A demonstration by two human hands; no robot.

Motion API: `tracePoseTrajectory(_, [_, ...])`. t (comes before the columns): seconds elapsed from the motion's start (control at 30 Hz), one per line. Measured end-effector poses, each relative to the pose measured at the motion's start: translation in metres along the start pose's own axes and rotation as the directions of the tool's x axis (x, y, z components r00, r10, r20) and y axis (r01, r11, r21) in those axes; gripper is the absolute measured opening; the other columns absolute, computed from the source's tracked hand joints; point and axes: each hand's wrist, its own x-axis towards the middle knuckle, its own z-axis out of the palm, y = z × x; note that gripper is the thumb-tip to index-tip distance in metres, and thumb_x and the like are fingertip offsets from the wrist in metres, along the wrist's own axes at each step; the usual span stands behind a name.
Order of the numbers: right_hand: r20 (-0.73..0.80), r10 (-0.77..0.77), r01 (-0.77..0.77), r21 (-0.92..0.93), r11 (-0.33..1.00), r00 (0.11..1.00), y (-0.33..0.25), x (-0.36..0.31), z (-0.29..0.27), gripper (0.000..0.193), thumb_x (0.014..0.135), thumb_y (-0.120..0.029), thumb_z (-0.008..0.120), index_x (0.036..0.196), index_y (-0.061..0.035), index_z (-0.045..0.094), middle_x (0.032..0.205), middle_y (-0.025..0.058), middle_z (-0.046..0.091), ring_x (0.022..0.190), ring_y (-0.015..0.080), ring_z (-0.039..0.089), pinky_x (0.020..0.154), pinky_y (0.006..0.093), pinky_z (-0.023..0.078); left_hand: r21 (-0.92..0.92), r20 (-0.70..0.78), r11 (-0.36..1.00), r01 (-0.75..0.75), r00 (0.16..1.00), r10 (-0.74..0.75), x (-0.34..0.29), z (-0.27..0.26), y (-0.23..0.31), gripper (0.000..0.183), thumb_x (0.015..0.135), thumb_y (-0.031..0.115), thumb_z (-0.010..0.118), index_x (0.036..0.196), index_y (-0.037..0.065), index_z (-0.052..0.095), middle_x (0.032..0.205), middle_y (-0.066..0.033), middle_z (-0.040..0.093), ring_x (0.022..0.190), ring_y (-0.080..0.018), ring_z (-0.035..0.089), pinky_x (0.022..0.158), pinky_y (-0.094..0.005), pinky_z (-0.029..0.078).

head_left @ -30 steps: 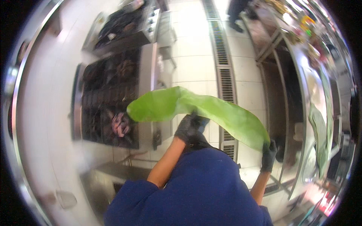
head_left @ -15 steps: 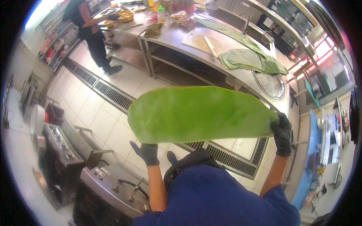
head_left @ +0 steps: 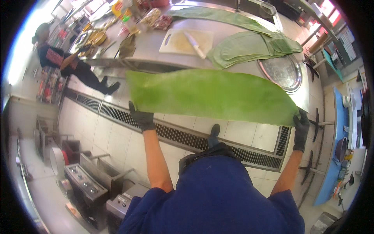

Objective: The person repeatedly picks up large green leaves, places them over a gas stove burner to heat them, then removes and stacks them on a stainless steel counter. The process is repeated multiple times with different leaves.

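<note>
A long piece of green banana leaf [head_left: 210, 95] stretches across in front of me, in the air. My right hand [head_left: 301, 130], black-gloved, grips its narrower right end. At the lower left edge my left hand [head_left: 143, 117], also gloved in black, holds the leaf from below; its thumb points up and its other fingers are partly hidden. Beyond the leaf, a steel table [head_left: 148, 46] bears a stack of cut banana leaves [head_left: 245, 48] and a longer leaf strip [head_left: 218, 16]. A knife [head_left: 194, 45] with a pale handle lies on a white cutting board [head_left: 175, 45].
A round metal tray [head_left: 282, 74] sits at the table's right end. Another person [head_left: 58, 58] stands at the far left, near bowls of food. Cooking equipment [head_left: 85, 181] stands at lower left, a blue counter [head_left: 329, 156] at right. A drain grate [head_left: 179, 135] crosses the tiled floor.
Both hands have carried the banana leaf forward, toward the steel table. The view has turned, and the table now appears nearer. The other person's upper body has come into view.
</note>
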Motion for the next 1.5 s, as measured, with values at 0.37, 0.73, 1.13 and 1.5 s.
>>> tracePoseTrajectory(0.37, [-0.001,0.023,-0.023,-0.213,0.977,1.000,0.048,0.165,0.032,0.027,0.085,0.000,0.064,0.112,-0.0012,0.064,0.103,0.0023,0.066,0.094,0.0140,0.059,0.085,0.0273,0.047,0.288,-0.163,0.957,0.025,0.986,0.023,0.176,0.019,0.010,0.048,0.100,0.027,0.047,0.141,0.004,0.044,0.142,-0.0181,0.048,0.129,-0.0342,0.047,0.110,-0.0525,0.035])
tracePoseTrajectory(0.73, [-0.113,0.129,-0.124,0.055,0.991,0.985,0.085,0.320,0.120,0.033,0.087,0.007,0.052,0.119,0.0053,0.058,0.106,0.0105,0.064,0.096,0.0186,0.061,0.087,0.0301,0.048,0.243,-0.064,0.965,0.101,0.994,-0.088,0.396,-0.002,-0.012,0.052,0.094,0.029,0.053,0.140,0.004,0.046,0.142,-0.0172,0.049,0.129,-0.0345,0.047,0.110,-0.0535,0.034])
tracePoseTrajectory(1.13, [-0.297,0.242,-0.091,0.443,0.892,0.924,0.121,0.467,0.185,0.040,0.083,0.010,0.052,0.122,0.0050,0.057,0.111,0.0117,0.064,0.095,0.0216,0.064,0.084,0.0319,0.052,0.187,-0.315,0.958,0.220,0.937,-0.154,0.640,-0.095,-0.070,0.044,0.090,0.025,0.056,0.130,0.007,0.056,0.129,-0.0144,0.060,0.117,-0.0328,0.058,0.099,-0.0514,0.046])
tracePoseTrajectory(1.5, [-0.298,0.215,-0.118,0.313,0.943,0.930,0.182,0.630,0.225,0.037,0.084,0.005,0.058,0.120,-0.0016,0.063,0.103,0.0092,0.068,0.084,0.0163,0.061,0.076,0.0303,0.050,0.223,-0.345,0.955,0.196,0.932,-0.110,0.768,-0.148,-0.067,0.042,0.093,0.027,0.053,0.131,0.008,0.056,0.132,-0.0156,0.058,0.120,-0.0341,0.055,0.101,-0.0525,0.044])
